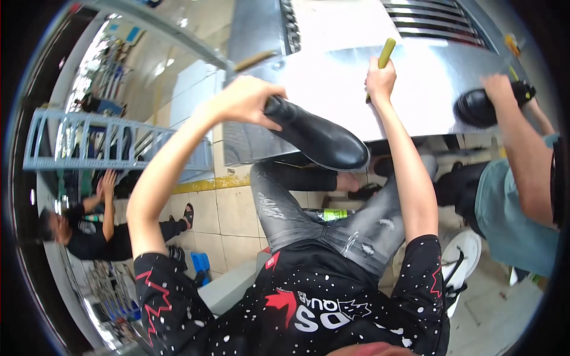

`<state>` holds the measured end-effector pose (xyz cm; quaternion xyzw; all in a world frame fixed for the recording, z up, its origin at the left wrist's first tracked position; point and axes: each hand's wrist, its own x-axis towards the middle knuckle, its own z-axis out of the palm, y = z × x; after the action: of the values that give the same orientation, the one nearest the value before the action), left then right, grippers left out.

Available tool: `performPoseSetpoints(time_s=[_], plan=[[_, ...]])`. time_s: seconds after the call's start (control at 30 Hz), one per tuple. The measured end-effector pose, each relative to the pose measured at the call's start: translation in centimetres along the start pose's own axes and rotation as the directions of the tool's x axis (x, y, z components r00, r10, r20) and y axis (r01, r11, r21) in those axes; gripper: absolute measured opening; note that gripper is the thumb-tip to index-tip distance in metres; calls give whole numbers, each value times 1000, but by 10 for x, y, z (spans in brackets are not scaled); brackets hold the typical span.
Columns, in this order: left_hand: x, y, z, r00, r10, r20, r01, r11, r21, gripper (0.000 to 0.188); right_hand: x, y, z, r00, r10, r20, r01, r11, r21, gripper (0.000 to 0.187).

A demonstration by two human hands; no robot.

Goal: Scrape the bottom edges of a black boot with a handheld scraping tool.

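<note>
My left hand (250,99) grips a black shoe (323,137) by its heel end, fingers closed around it. The shoe is tilted, its rounded toe pointing to the lower right, over the near edge of the metal table (332,74). In my right hand (380,80) is a tool with a yellow-green handle (387,52), held in a closed fist above the table. The tool's working end is mostly hidden under the hand, so its kind does not show.
At the right a co-worker's hand (499,89) holds another black shoe (477,108). Slatted metal (436,21) lies at the table's far side. A brown strip-like thing (255,60) is at its left edge. A light blue rack (119,142) stands left; another person (95,231) sits beyond.
</note>
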<state>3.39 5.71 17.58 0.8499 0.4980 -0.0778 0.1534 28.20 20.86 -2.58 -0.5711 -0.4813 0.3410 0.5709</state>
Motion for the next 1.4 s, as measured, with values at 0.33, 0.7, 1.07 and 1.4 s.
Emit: performPoseSetpoints(time_s=[0.33, 0.7, 1.07, 1.4], plan=[[-160, 87, 18, 983, -170, -75, 182, 959, 217, 53, 50, 38, 83, 998, -4, 64, 1, 999, 53, 37], [-439, 265, -88, 92, -995, -26, 898, 72, 435, 67, 186, 104, 108, 985, -142, 103, 162, 961, -223, 53], [-667, 532, -89, -722, -691, 27, 685, -720, -112, 77, 143, 69, 75, 957, 87, 277, -85, 996, -21, 32], [-725, 619, 25, -940, -162, 300, -7, -871, -492, 97, 180, 107, 65, 953, 23, 303, -30, 999, 20, 38]])
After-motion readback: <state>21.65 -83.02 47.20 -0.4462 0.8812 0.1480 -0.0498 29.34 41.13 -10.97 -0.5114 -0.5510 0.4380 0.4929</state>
